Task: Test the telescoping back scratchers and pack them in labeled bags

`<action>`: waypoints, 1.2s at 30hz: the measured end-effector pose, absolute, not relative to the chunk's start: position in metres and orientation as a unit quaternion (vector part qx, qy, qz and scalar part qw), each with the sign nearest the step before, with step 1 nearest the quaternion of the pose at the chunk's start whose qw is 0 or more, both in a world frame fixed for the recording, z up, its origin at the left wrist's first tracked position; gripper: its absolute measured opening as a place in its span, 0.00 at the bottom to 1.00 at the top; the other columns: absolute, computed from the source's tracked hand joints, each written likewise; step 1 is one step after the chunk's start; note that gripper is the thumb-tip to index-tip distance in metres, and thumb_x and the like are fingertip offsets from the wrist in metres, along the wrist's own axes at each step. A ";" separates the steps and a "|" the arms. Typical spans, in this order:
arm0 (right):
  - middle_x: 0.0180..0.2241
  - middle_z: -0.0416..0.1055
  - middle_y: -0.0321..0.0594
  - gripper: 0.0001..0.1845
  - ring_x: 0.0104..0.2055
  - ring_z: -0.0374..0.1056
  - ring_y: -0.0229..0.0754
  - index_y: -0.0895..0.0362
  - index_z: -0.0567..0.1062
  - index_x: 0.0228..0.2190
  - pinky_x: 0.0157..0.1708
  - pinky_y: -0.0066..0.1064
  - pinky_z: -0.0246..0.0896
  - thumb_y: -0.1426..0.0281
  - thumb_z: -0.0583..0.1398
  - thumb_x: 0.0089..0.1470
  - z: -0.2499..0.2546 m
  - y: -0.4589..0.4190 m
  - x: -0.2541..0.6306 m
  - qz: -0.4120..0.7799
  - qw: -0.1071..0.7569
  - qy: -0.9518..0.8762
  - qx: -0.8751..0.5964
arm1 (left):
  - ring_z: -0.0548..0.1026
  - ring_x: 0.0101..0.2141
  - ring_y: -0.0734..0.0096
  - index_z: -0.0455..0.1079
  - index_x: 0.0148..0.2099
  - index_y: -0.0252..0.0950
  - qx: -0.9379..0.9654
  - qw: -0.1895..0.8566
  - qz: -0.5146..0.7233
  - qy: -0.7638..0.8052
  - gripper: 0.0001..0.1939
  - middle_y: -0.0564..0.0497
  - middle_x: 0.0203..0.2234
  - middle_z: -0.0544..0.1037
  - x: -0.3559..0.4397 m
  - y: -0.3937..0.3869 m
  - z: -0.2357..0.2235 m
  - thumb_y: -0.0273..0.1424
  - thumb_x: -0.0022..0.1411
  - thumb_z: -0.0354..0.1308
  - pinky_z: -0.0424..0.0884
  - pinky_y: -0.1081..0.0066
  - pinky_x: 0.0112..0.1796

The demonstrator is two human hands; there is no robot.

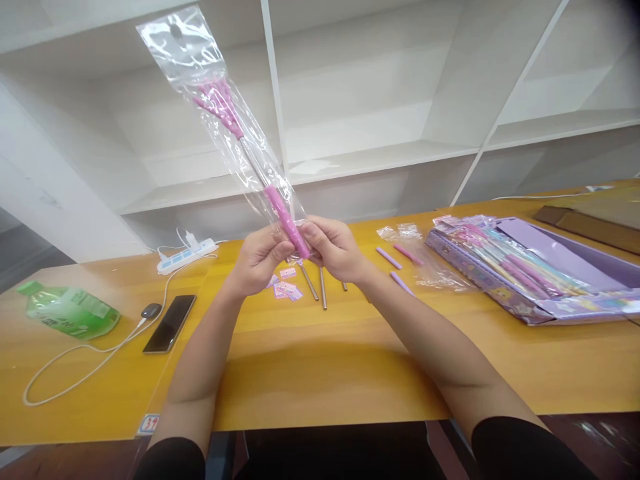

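Both my hands are raised above the wooden table (pixel 320 360) and hold a long clear plastic sleeve (pixel 200 73) that tilts up to the left. Inside it is a pink-handled telescopic rod (pixel 283 213) with a pink claw-like head (pixel 217 103). My left hand (pixel 260 257) pinches the lower end of the sleeve from the left. My right hand (pixel 333 248) grips the same end around the pink handle. Beneath my hands lie small pink stickers (pixel 286 288) and thin metal rods (pixel 315 283).
A purple box (pixel 530 267) of packaged pink and purple items sits at the right, with loose pink sticks (pixel 395 257) and clear bags (pixel 400 232) beside it. At the left are a green pouch (pixel 70 310), a black phone (pixel 170 323), a white cable (pixel 90 360) and a power strip (pixel 187 255). White shelving stands behind.
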State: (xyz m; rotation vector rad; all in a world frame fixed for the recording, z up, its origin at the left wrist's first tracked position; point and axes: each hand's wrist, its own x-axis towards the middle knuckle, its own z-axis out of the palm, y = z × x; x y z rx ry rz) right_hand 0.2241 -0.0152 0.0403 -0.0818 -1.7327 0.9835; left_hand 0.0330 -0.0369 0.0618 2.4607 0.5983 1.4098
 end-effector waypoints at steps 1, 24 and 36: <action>0.21 0.52 0.25 0.29 0.19 0.47 0.30 0.53 0.64 0.29 0.18 0.25 0.45 0.46 0.59 0.73 0.040 -0.015 0.223 0.439 0.532 -0.724 -0.026 | 0.80 0.35 0.62 0.79 0.35 0.40 0.845 0.121 0.476 0.214 0.28 0.48 0.27 0.77 0.031 -0.038 0.062 0.53 0.78 0.54 0.77 0.64 0.41; 0.35 0.85 0.45 0.16 0.37 0.80 0.45 0.60 0.82 0.33 0.39 0.31 0.71 0.60 0.74 0.51 -0.010 0.074 0.235 0.413 0.164 -0.856 -0.263 | 0.77 0.28 0.69 0.84 0.38 0.38 0.880 0.231 0.129 0.393 0.14 0.53 0.29 0.83 -0.009 0.038 0.032 0.44 0.64 0.69 0.68 0.73 0.30; 0.35 0.85 0.40 0.20 0.38 0.80 0.42 0.59 0.82 0.34 0.39 0.28 0.68 0.58 0.76 0.46 -0.047 0.070 0.203 0.460 0.014 -0.867 -0.191 | 0.82 0.44 0.65 0.67 0.70 0.46 0.767 0.160 0.504 0.362 0.29 0.47 0.46 0.79 -0.018 0.033 0.049 0.36 0.70 0.66 0.83 0.64 0.46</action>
